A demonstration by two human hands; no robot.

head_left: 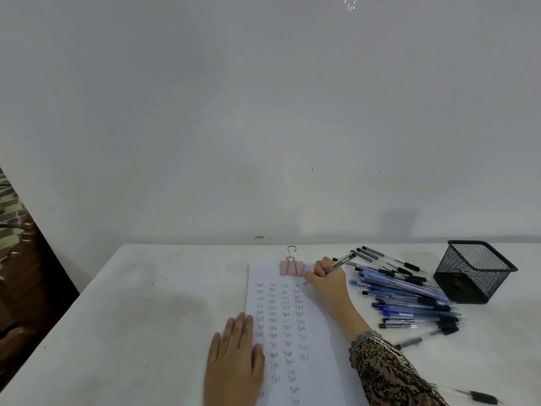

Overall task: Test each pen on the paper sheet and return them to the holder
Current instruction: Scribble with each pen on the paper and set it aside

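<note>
A white paper sheet lies on the table, covered with several columns of small written words. My right hand grips a clear pen, its tip touching the paper near the top right of the writing. My left hand lies flat with straight fingers on the sheet's left edge. A black mesh holder stands at the right. Between it and the sheet lies a pile of several blue and black pens.
A pink binder clip clamps the top of the sheet. A lone pen lies near my right forearm, another one at the lower right corner. The white table meets a plain wall behind; dark furniture stands at the left.
</note>
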